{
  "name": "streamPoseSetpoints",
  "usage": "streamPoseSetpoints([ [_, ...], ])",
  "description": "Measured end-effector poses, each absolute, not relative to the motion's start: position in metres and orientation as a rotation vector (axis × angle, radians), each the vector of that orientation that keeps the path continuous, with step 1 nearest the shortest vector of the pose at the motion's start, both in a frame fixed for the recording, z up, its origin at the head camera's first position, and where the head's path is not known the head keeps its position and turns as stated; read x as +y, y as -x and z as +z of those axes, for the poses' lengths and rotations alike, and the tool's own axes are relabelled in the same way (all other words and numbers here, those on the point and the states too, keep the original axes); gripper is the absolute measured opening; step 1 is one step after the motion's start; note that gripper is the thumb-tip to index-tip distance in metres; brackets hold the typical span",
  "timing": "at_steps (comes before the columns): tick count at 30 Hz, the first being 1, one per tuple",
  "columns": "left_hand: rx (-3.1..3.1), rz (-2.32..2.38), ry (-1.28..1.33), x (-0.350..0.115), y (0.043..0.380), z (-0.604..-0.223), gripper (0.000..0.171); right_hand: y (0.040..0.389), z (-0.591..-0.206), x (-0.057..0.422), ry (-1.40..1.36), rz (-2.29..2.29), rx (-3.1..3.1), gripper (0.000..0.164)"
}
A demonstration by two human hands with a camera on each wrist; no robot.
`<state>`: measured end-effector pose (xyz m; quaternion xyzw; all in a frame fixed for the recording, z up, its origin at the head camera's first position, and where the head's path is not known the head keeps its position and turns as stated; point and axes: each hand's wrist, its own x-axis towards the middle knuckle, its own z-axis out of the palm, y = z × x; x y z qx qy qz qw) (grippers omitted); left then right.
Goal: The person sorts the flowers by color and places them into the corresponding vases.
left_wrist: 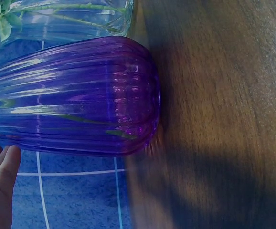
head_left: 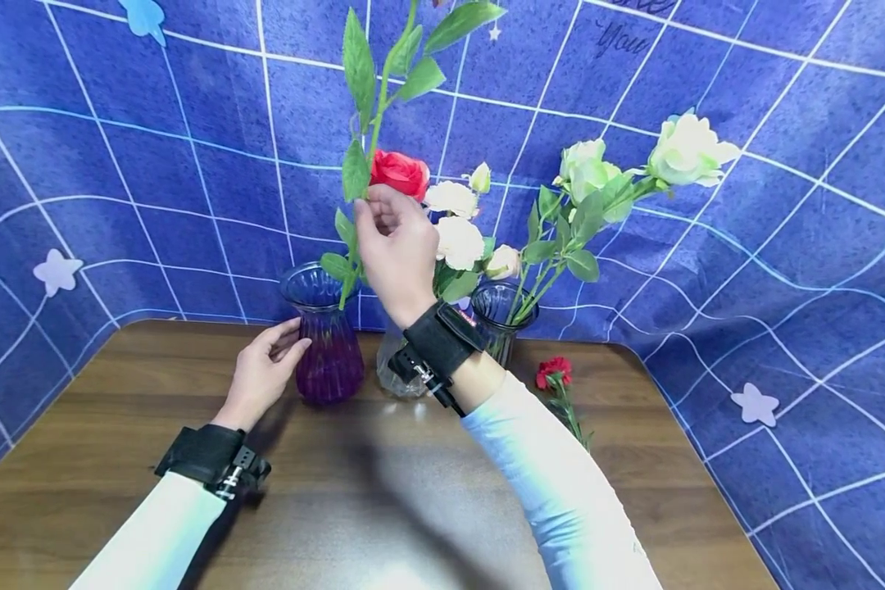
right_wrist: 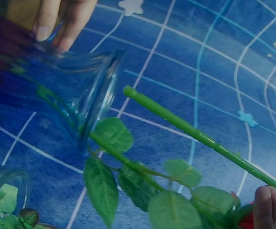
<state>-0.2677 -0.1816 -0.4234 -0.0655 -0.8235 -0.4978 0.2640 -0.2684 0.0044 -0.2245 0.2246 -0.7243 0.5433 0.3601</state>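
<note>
My right hand (head_left: 398,242) pinches a long green leafy stem (head_left: 385,90) above the vases; its flower head is out of view. In the right wrist view, the held stem's bare cut end (right_wrist: 130,91) stands apart from the vase mouth. Fingers of my left hand (head_left: 261,373) rest against the left side of the purple-blue glass vase (head_left: 329,352), looking fairly straight in the left wrist view. That vase stands upright and contains another leafy stem (right_wrist: 123,160). A red rose (head_left: 401,174) shows behind my right hand.
A clear glass vase (head_left: 398,381) with pale flowers (head_left: 457,242) stands right of the purple one, partly behind my right wrist. Further right, a dark glass vase (head_left: 503,305) holds white-green roses (head_left: 689,152). A red carnation (head_left: 553,373) lies on the wooden table (head_left: 324,508). Blue cloth (head_left: 192,164) hangs behind.
</note>
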Motion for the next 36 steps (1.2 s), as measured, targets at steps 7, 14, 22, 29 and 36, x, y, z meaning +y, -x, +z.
streamPoseSetpoints([
  [7, -2.207, -1.343, 0.204, -0.183, 0.27, -0.426, 0.04, 0.282, -0.232, -0.005, -0.541, 1.404, -1.83, 0.015],
  [14, -2.217, -1.348, 0.194, -0.183, 0.27, -0.425, 0.04, 0.287, -0.241, -0.008, -0.512, 1.341, -1.856, 0.017],
  [22, -2.211, -1.352, 0.189, -0.183, 0.269, -0.426, 0.04, 0.291, -0.256, -0.012, -0.464, 1.319, -1.902, 0.018],
  [29, -2.205, -1.355, 0.193, -0.183, 0.268, -0.426, 0.039, 0.293, -0.27, -0.015, -0.41, 1.352, -1.963, 0.017],
  [36, -2.22, -1.375, 0.192, -0.183, 0.268, -0.426, 0.041, 0.296, -0.286, -0.019, -0.352, 1.311, -2.022, 0.016],
])
